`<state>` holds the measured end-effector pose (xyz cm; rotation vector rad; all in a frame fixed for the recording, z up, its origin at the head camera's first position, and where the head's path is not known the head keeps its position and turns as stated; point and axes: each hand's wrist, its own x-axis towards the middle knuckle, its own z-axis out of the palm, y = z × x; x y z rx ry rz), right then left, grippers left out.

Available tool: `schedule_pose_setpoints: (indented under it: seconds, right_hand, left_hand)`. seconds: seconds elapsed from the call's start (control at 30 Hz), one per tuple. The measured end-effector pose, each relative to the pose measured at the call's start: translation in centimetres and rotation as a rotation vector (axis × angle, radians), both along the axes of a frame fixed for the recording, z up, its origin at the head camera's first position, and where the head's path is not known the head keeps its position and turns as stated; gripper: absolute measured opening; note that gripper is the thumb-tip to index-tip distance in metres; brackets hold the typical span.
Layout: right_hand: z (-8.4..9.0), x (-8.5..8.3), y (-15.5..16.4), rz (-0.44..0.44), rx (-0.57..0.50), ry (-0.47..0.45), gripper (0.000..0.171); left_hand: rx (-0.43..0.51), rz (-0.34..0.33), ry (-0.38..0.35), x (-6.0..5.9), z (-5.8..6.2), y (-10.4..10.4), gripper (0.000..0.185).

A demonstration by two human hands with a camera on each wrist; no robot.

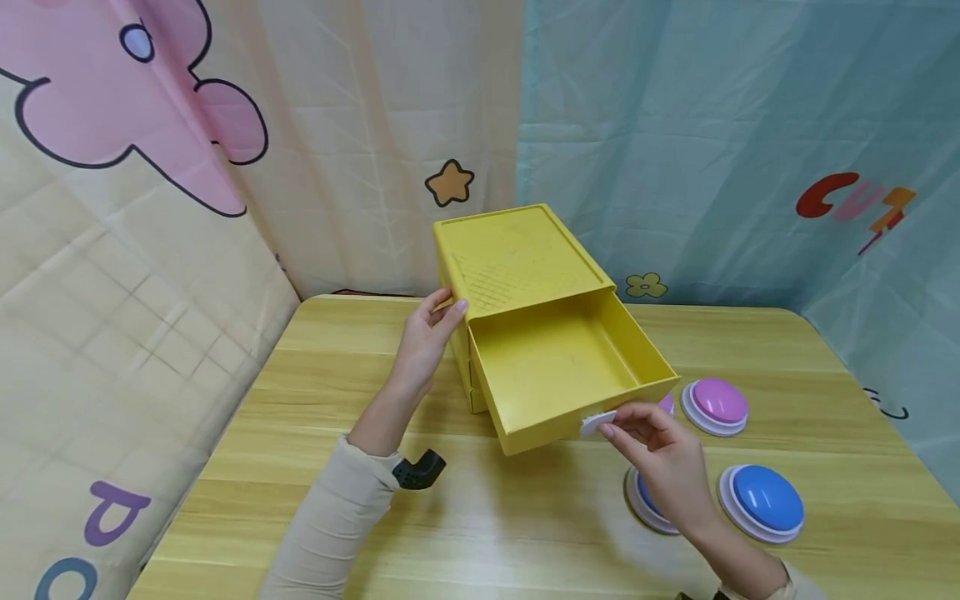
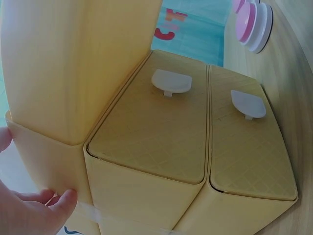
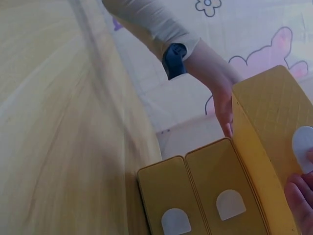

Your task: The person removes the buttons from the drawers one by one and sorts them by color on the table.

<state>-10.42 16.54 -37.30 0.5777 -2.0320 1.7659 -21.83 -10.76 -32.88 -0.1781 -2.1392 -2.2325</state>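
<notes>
A yellow drawer cabinet [image 1: 525,254] stands on the table, its top drawer [image 1: 555,350] pulled far out so that the inside floor shows. At the front of that drawer, my right hand [image 1: 663,458] pinches the white tab handle [image 1: 597,423] between thumb and fingers. My left hand [image 1: 423,342] rests its fingertips against the cabinet's left side, near the top front corner. Below the pulled-out drawer, the left wrist view shows the middle drawer [image 2: 151,127] and the bottom drawer [image 2: 244,152], both closed, each with a white tab.
Right of the cabinet lie a pink button [image 1: 720,402] and a blue button [image 1: 765,500] on white bases. Another blue button [image 1: 647,498] is partly hidden by my right hand. Printed curtains [image 1: 360,150] surround the wooden table [image 1: 300,400] at the back and sides.
</notes>
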Motion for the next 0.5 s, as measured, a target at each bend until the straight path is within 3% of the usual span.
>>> schedule_pose_setpoints:
  seconds: [0.3, 0.5]
  right_hand:
    - [1.1, -3.4, -0.9, -0.053, 0.082, -0.024, 0.016]
    - [3.2, -4.5, -2.1, -0.109, 0.159, -0.081, 0.013]
  left_hand:
    - [0.014, 0.012, -0.002, 0.1, 0.1, 0.0, 0.058]
    - [0.014, 0.013, -0.009, 0.0, 0.1, 0.0, 0.057]
